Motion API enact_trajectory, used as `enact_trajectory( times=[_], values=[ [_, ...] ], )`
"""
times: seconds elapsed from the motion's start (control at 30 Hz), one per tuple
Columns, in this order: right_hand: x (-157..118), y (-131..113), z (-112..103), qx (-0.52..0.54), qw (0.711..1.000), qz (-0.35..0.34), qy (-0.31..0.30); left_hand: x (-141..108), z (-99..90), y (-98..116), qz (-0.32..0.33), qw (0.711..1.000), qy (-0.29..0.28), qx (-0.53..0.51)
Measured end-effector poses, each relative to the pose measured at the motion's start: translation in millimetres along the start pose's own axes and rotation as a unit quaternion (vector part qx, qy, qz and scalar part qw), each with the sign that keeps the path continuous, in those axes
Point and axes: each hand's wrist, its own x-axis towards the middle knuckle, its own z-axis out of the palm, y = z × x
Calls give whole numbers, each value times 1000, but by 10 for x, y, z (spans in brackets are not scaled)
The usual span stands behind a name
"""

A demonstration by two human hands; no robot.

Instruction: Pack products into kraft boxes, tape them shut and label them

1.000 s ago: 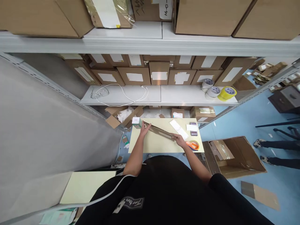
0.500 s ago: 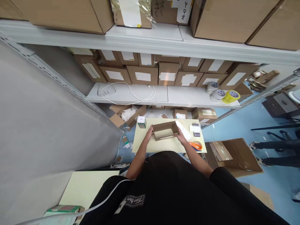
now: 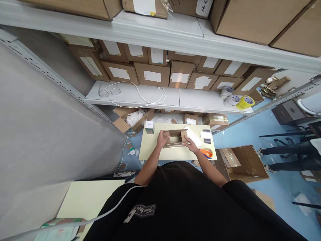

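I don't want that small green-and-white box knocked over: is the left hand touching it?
Apart. The head view shows pale tabletop between the left hand and the green-and-white box.

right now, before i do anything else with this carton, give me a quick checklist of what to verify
1. Left hand on the carton: ok, it grips the left end.
2. Right hand on the carton: ok, it grips the right end.
3. Carton bottom closed: not ok, the tabletop shows through the middle.
4. Green-and-white box apart from the carton: ok, it stands to the left of it.
5. Orange tape on the tabletop: ok, near the right edge.
6. Carton not touching the white sheet: cannot tell from this view.
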Motion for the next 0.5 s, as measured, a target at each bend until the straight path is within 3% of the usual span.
enact_trajectory(
  times=[0.2,0.5],
  values=[
    [24,161,122,-5,999,-25,43,14,-20,17,16,999,-3,-49],
    [33,320,409,2,987,35,155,100,-199,40,29,997,-65,-7]
  ],
)
